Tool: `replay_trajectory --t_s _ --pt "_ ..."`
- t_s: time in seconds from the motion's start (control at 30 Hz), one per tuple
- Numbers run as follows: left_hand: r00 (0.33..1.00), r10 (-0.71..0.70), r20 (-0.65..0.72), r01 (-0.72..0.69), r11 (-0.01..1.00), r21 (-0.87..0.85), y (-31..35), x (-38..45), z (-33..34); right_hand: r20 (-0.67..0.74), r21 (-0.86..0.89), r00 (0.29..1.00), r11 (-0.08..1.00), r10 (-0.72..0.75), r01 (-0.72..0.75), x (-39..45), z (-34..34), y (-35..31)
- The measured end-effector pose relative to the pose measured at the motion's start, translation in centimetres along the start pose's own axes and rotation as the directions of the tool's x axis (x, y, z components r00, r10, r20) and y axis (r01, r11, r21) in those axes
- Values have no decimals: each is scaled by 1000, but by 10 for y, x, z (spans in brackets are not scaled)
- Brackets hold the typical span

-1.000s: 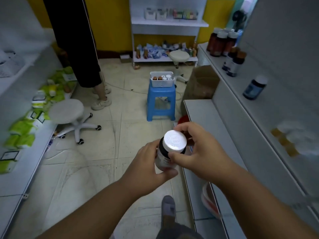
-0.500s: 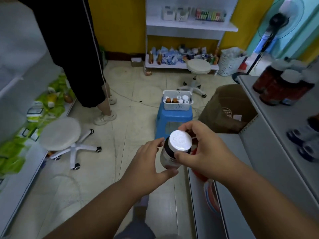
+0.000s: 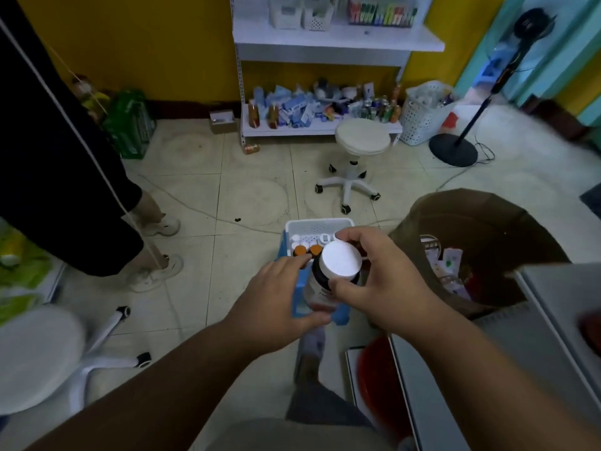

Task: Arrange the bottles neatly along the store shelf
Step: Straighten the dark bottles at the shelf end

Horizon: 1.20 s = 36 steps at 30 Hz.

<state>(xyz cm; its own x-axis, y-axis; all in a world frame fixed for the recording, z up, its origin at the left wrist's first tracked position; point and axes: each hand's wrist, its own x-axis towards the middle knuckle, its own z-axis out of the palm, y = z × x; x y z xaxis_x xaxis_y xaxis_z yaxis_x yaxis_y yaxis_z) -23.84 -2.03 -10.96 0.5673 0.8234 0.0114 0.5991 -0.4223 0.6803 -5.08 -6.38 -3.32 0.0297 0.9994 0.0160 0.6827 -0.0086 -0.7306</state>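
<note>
A dark bottle (image 3: pixel 317 286) with a white cap (image 3: pixel 340 258) sits between both my hands at the frame's centre. My left hand (image 3: pixel 276 301) wraps the bottle's body from the left. My right hand (image 3: pixel 383 281) grips around the cap from the right. Behind them a white basket (image 3: pixel 317 226) holding several small bottles with white and orange caps rests on a blue stool (image 3: pixel 300 302). The grey store shelf (image 3: pixel 553 320) shows at the right edge, blurred.
A brown cardboard box (image 3: pixel 481 229) with packets stands right of the stool. Two white swivel stools (image 3: pixel 361 148) (image 3: pixel 35 356) are on the tiled floor. A person in black (image 3: pixel 58 157) stands at left. A fan stand (image 3: pixel 453 151) and white laundry basket (image 3: pixel 422 115) are at the back.
My view has swung away from the right shelf toward the floor and back wall. The blue stool and basket are now closer, right behind my hands. Both hands still hold the bottle.
</note>
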Motion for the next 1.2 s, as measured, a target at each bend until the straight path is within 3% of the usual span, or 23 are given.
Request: replay_trajectory --t_s 0.2,0.43,0.63,0.8,0.97,1.2 --pt "995 -77 58 74 996 52 -65 142 29 90 22 994 997 67 -69 150 15 87" --pt "972 -200 120 181 971 154 -150 233 93 15 -19 977 977 211 -210 254 73 178" --pt "914 -255 315 198 959 204 -201 258 151 68 -171 953 944 296 -281 296 140 255" --pt "879 -268 396 203 959 198 -219 254 169 112 -277 931 911 347 -306 298 174 283" --pt "881 -243 406 174 964 199 -232 257 174 80 -333 931 890 355 -311 312 195 297" --pt "895 -188 405 137 979 151 -245 253 178 220 -421 896 866 386 -269 331 222 326"
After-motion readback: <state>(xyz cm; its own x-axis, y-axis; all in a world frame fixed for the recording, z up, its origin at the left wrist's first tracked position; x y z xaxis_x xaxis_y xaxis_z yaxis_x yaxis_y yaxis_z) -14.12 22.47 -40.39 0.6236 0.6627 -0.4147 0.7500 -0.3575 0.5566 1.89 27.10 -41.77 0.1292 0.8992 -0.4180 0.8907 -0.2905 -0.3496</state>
